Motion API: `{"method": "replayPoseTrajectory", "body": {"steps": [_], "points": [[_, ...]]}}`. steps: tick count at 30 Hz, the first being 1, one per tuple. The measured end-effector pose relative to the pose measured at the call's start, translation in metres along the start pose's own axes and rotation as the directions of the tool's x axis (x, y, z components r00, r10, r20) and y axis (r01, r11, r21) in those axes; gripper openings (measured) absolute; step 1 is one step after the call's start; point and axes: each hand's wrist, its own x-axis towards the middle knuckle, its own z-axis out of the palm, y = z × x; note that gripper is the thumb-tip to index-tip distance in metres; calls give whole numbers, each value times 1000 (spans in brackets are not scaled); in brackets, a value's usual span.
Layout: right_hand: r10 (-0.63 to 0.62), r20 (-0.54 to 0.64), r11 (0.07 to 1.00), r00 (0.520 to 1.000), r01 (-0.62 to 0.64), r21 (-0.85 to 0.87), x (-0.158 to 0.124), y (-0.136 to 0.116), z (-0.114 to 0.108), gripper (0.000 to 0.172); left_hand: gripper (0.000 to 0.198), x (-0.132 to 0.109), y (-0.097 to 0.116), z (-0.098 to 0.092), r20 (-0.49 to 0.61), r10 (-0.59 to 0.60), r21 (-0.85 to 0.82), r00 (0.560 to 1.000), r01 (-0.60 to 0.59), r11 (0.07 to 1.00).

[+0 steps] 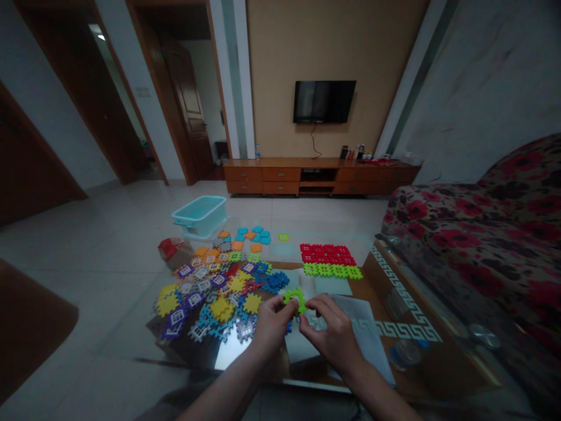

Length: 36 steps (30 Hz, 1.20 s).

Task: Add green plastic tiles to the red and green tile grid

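Bare forearms (pixel 228 383) reached in from the near edge, and both hands met on a green piece (pixel 294 298) over the table (pixel 438 371). Its left side was pinched by the left hand (pixel 274 324), its right edge by the right hand's (pixel 329 328) fingertips; whether it was one piece or several could not be told. Handling its toothed rim well probably meant a light pinch, the piece kept level, and even pressure from both thumbs, since a skewed push might bend a tooth. Mixed pieces (pixel 221 308) lay left, green rows (pixel 333 271) far right. Any lettering on the TV (pixel 324 102) or far bottle (pixel 258 153) was too small to read.
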Motion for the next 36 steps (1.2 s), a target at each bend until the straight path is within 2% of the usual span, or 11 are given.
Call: {"method": "replayPoseTrajectory", "body": {"steps": [10,17,19,21,24,26,28,31,36], "points": [[-51,-60,999,997,51,-1,6,0,-2,19,34,3,6,8,41,-40,-96,998,43,994],[-3,-105,1000,994,2,-10,13,10,-5,17,32,16,13,23,135,-36,-130,990,53,990],[22,-121,1000,992,-24,-17,16,15,-6,15,33,23,17,26,202,-58,-100,978,80,992],[45,-151,998,987,-52,-38,19,23,-8,12,36,31,20,28,258,-59,75,964,40,996],[85,-200,990,976,-105,-94,24,39,-11,6,36,46,19,27,239,-14,427,971,-92,900],[122,-212,979,970,-153,-133,25,54,-13,3,33,55,14,27,188,45,552,981,-143,821],[171,-210,966,963,-206,-159,25,70,-13,5,31,62,7,27,170,112,630,979,-195,751],[242,-174,949,955,-270,-163,20,93,-8,8,24,70,-5,29,223,198,727,955,-298,619],[286,-103,943,953,-299,-147,7,121,11,10,11,81,-25,33,317,228,808,920,-389,442]]}}
